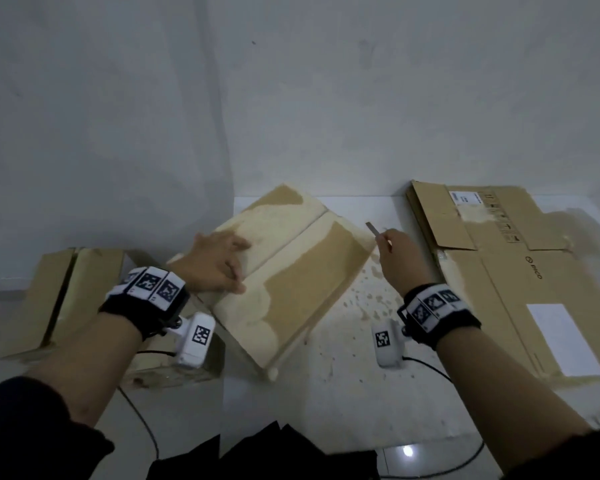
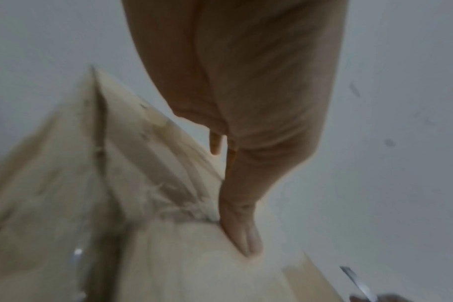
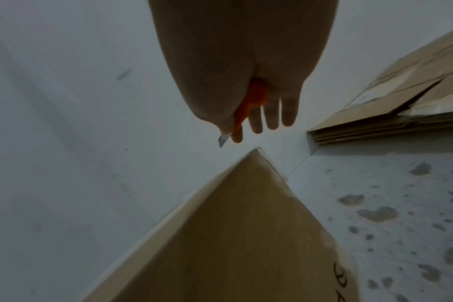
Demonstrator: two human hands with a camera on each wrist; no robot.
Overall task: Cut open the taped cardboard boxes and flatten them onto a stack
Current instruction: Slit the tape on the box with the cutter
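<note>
A taped cardboard box (image 1: pixel 291 271) stands tilted on the floor in the middle, its top seam running diagonally. My left hand (image 1: pixel 234 268) rests on the box's left top flap with fingers spread and fairly straight. In the left wrist view its thumb (image 2: pixel 243 235) presses on the box (image 2: pixel 117 204). My right hand (image 1: pixel 392 251) grips an orange utility knife (image 3: pixel 248 106) just right of the box's right corner. Its blade (image 1: pixel 373 228) points up and away, clear of the cardboard. A stack of flattened cardboard (image 1: pixel 506 271) lies at the right.
Another cardboard box (image 1: pixel 70 299) stands at the left against the wall. White walls meet in a corner behind the boxes. The floor (image 1: pixel 361 323) between box and stack is spotted with stains. Black cables (image 1: pixel 142 420) trail near my arms.
</note>
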